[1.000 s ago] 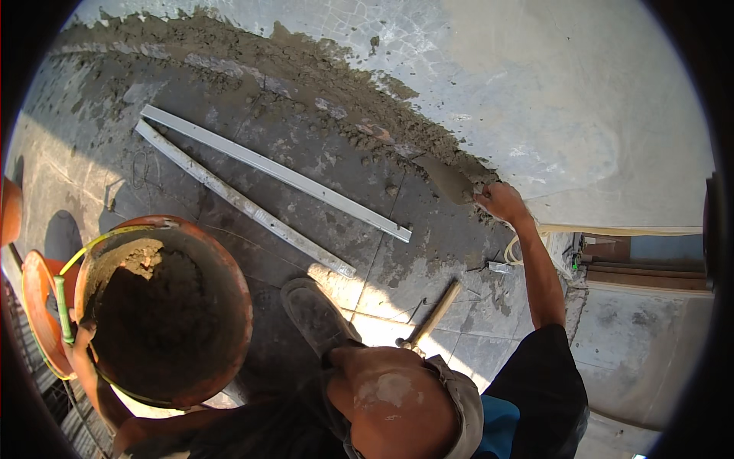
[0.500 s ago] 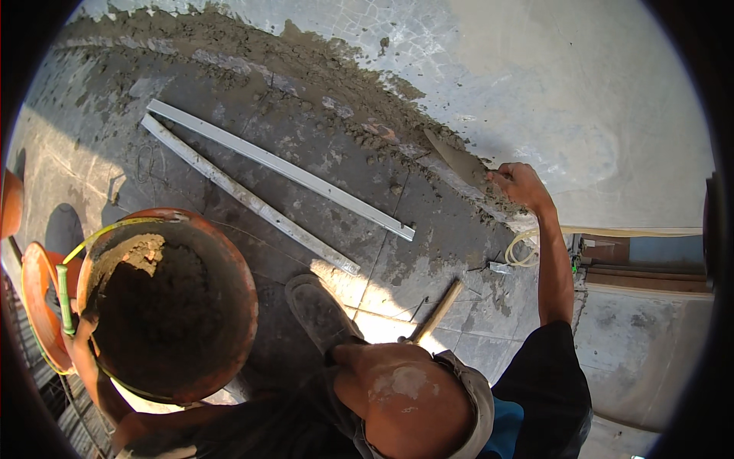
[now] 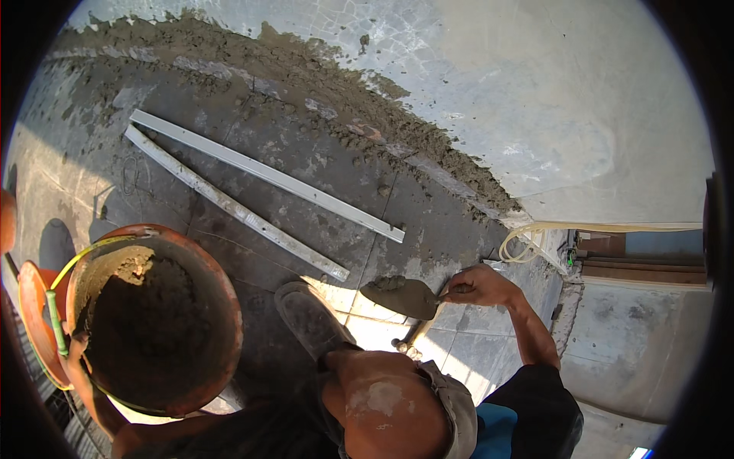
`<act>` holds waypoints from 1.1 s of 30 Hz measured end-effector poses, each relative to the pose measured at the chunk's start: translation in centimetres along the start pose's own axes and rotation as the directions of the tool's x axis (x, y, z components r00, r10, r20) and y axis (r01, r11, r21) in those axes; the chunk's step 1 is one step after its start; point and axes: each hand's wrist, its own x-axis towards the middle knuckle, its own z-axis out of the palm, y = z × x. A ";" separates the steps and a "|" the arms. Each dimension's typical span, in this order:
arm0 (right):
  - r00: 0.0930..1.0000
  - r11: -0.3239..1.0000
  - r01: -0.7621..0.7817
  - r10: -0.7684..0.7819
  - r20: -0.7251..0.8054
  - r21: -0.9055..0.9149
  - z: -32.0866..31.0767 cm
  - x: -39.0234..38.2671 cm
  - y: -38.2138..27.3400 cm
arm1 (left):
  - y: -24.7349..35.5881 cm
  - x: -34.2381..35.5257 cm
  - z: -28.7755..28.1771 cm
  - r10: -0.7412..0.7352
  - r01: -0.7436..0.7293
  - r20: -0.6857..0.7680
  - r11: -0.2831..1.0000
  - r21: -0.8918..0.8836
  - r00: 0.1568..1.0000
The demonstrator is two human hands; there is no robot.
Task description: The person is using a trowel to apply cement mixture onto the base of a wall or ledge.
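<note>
My right hand [image 3: 489, 287] is closed round the handle of a trowel [image 3: 410, 298], held over the tiled floor near my foot. A lump of grey mortar sits on the blade's far end. At the lower left, my left hand [image 3: 77, 353] grips the rim of an orange bucket [image 3: 234, 317] at its left side; part of the hand is hidden. Dark, wet mortar [image 3: 164, 325] lies inside, with a sunlit patch near the back. Along the foot of the wall runs a rough band of mortar [image 3: 336, 86], apart from the trowel.
Two long pale strips, a straight white one [image 3: 267, 174] and a bowed one [image 3: 237, 205], lie on the floor. A hammer [image 3: 414, 336] rests under the trowel. Coiled hose [image 3: 520, 243] lies by the wall's corner. Another orange bucket [image 3: 34, 310] stands far left.
My right hand has drawn the trowel back from the mortar band, down toward my knee. The left hand stays at the bucket. The whole view has shifted slightly.
</note>
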 end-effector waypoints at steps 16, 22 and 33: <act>0.783 0.888 -0.368 0.455 -0.424 0.275 -5.1 0.1 2.0 | 1.7 2.4 3.2 0.067 -0.053 0.124 0.992 -0.111 0.990; 0.996 0.925 0.035 0.000 -0.093 0.378 2.1 2.8 -6.4 | 2.7 1.2 6.2 0.158 -0.115 0.269 0.979 -0.167 0.950; 0.852 0.992 -0.115 0.123 -0.508 0.047 4.4 4.9 -6.1 | 3.6 0.1 7.1 0.198 -0.164 0.170 0.967 -0.194 0.965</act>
